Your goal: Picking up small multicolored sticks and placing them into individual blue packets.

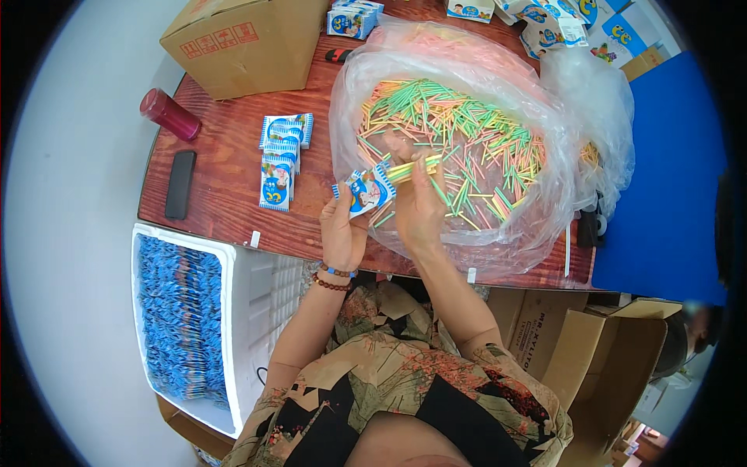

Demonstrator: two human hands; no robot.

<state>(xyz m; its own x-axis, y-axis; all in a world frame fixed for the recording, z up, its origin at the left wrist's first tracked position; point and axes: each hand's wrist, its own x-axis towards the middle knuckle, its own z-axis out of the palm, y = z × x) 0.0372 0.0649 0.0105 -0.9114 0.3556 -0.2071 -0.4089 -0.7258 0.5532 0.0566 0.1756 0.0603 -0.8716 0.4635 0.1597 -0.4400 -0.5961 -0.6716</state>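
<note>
My left hand (344,233) is closed on a small blue and white packet (366,191), tilted over the near left rim of a big clear plastic bag (537,241). In my right hand (420,206) is a bunch of thin yellow and green candy sticks (414,168), its tip right at the packet's upper right end. Whether the tip is inside the packet I cannot tell. Loose green, yellow and pink sticks (443,109) lie spread inside the open bag. To the left, several similar packets (277,175) overlap in a short row on the table.
A cardboard box (249,54), a dark red tumbler (173,115) and a black phone (180,185) stand or lie at the table's left. Below is a white foam box (233,335) full of blue packets. An open carton (615,366) sits lower right; more packets (352,19) lie at the back.
</note>
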